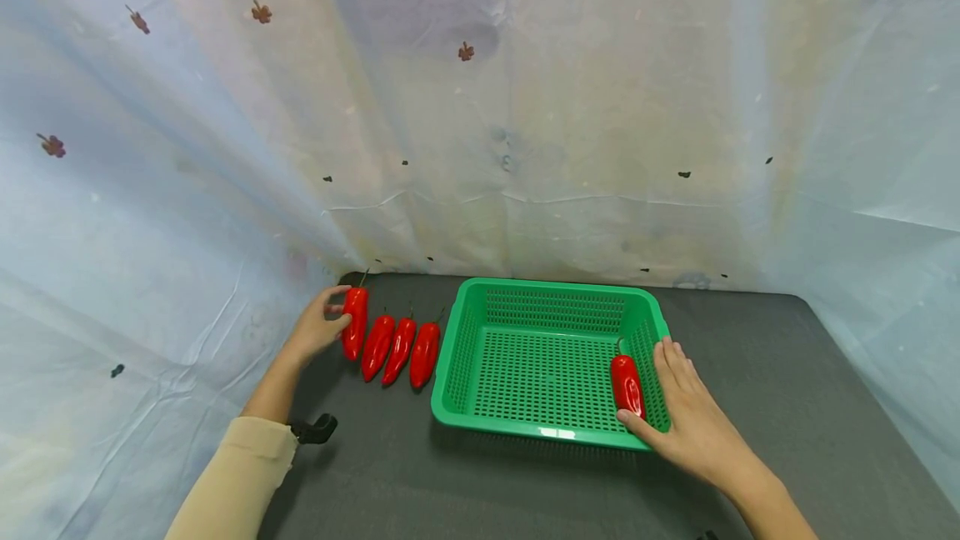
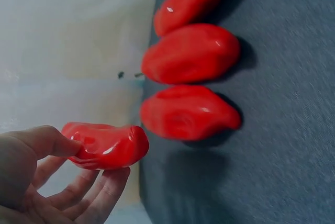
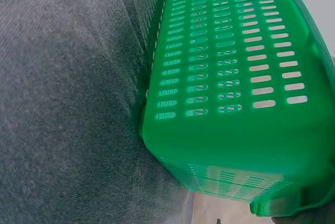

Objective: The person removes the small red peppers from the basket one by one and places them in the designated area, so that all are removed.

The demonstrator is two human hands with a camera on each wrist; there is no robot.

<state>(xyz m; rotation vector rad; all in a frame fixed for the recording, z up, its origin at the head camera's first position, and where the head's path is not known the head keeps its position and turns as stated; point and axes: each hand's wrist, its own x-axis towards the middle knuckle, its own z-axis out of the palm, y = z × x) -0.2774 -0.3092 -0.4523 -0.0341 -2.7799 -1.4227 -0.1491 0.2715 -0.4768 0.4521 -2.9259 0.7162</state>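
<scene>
At the left end of a row of red peppers, my left hand [image 1: 317, 328] pinches a long red pepper [image 1: 356, 325] between thumb and fingers. The left wrist view shows this held pepper [image 2: 112, 148] raised off the table, apart from the others. Several more red peppers [image 1: 378, 347] lie side by side to its right. My right hand [image 1: 693, 419] rests at the right side of a green plastic basket [image 1: 551, 433], fingers straight along the rim, thumb over the front corner. One red pepper [image 1: 627, 383] lies inside the basket near that thumb.
The dark grey table [image 1: 390, 473] extends around the basket. A pale plastic sheet [image 1: 570, 123] with brown leaf prints stands behind the table and along its sides. In the right wrist view, the slotted basket wall [image 3: 220, 77] stands on the grey surface.
</scene>
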